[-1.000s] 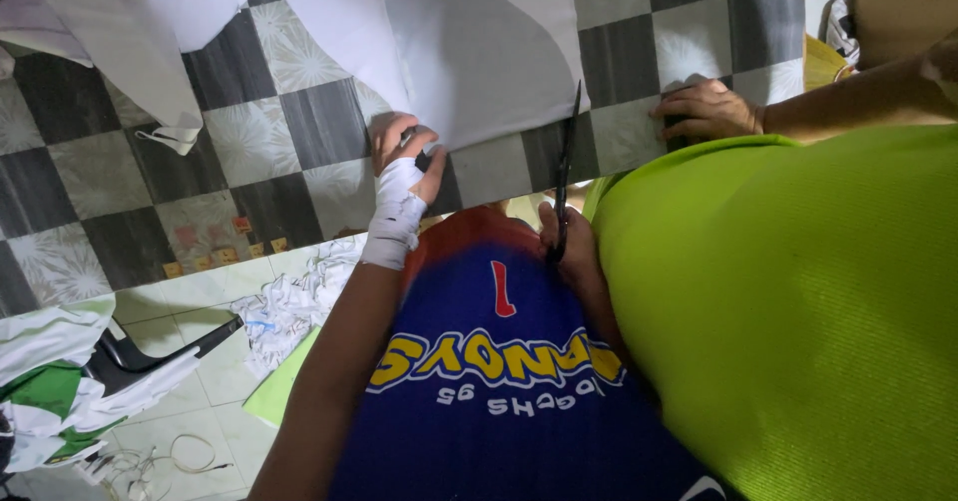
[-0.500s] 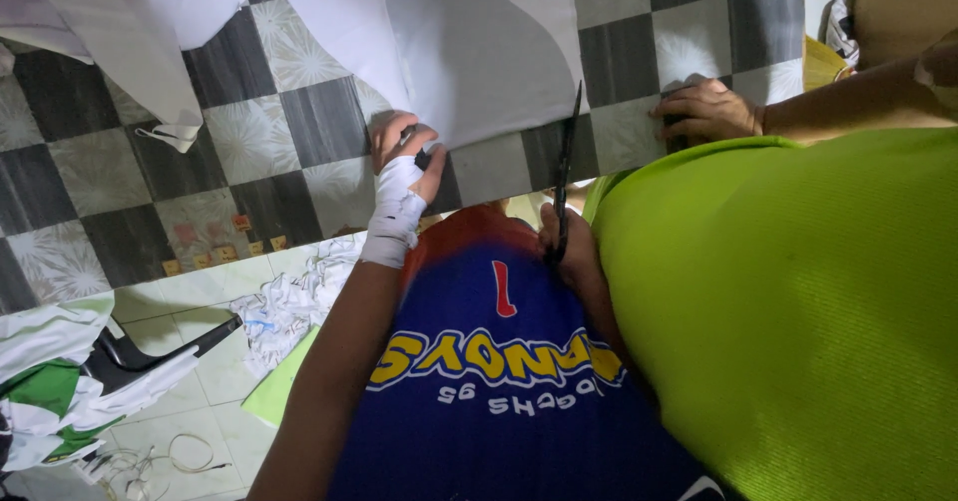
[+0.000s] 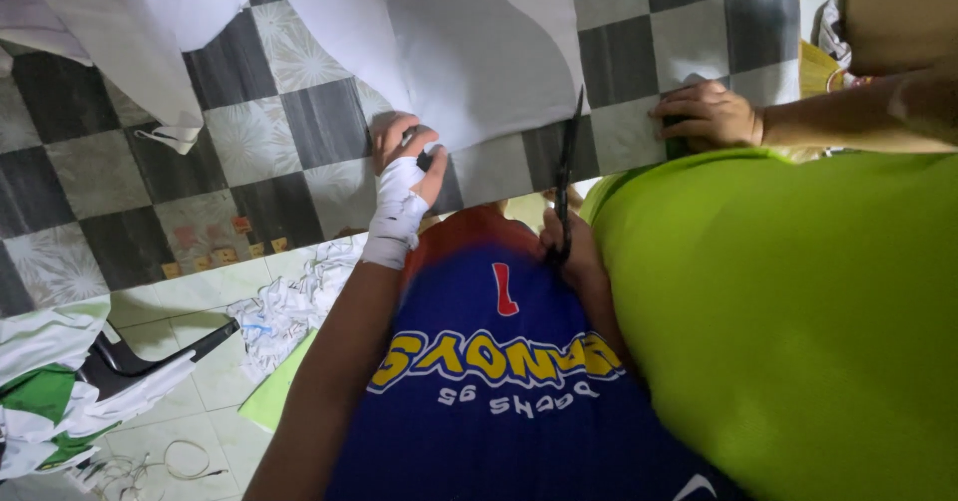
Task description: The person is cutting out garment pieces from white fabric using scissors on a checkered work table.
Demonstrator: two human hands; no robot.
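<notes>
Head view showed the left hand (image 3: 404, 167), bandaged, fingers pinching the white fabric (image 3: 479, 62) edge at centre frame, holding it taut on the checkered counter (image 3: 249, 132) while the right hand (image 3: 571, 251), fingers closed around black scissors (image 3: 567, 177), cut it.

Black scissors (image 3: 567, 177) upright at white fabric (image 3: 479, 62) edge

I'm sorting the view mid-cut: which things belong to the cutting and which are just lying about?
In use:
white fabric sheet
black scissors in right hand
bandaged left hand pinning the sheet's edge
checkered table cover

Lying about:
crumpled white-and-green cloth
white scraps
thin looped cord
</notes>
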